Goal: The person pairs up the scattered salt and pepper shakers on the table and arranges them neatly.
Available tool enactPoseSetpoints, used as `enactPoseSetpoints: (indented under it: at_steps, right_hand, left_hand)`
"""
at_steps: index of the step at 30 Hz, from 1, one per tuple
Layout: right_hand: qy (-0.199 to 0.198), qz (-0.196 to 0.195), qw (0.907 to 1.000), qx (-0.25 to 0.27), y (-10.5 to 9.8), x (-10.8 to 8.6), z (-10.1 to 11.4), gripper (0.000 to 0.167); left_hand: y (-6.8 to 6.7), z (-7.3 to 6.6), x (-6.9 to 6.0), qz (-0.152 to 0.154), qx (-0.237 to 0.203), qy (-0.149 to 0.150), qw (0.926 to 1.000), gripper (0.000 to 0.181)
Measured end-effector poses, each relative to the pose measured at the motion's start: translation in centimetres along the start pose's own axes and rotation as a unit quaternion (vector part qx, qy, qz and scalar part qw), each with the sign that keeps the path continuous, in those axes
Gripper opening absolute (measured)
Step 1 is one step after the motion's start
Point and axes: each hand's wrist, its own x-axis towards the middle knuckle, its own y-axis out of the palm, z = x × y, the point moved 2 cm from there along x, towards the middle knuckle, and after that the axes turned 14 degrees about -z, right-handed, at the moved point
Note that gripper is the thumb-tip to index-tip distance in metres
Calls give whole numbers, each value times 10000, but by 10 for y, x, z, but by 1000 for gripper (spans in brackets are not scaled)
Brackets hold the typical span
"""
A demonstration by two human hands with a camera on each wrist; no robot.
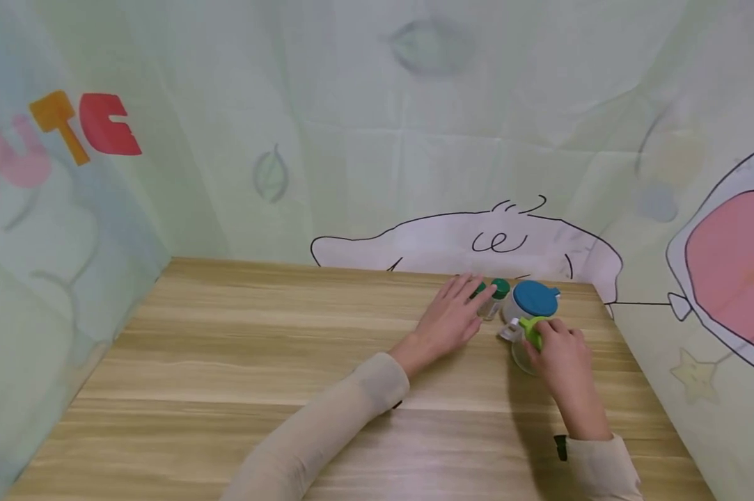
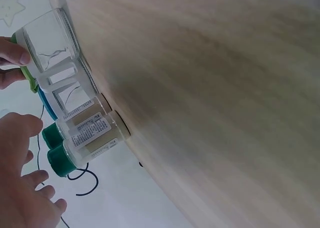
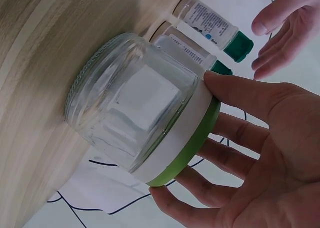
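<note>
Head view: my right hand [image 1: 561,351] grips the near jar [image 3: 120,108] by its lid [image 3: 187,163], likely for steadiness; my left hand [image 1: 453,313], spread, adjoins farther bottles [image 2: 95,133], contact unclear.

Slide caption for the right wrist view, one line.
The right hand grips a glass jar by its green-and-white lid, with two green-capped bottles and the left hand nearby.

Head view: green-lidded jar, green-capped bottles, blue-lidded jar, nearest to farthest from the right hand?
1. Green-lidded jar: gripped by the right hand.
2. Blue-lidded jar: behind that jar.
3. Green-capped bottles: farther left, by the left hand.
</note>
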Motion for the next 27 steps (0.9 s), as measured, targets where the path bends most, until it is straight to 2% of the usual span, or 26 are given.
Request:
enactPoseSetpoints:
  at_steps: [11,21,27]
  right_hand:
    - [112,230,9997,-7,1,-1,-1,36]
    - [17,-16,10000,60,1,1,0,32]
    - [51,9,10000,38,1,2,-1,32]
  left_hand:
    - [12,-1,7,113,67,-62,9999,56]
    - [12,7,13,102,127,-39,9999,54]
    - [14,7,15,30,217,-21,9998,51]
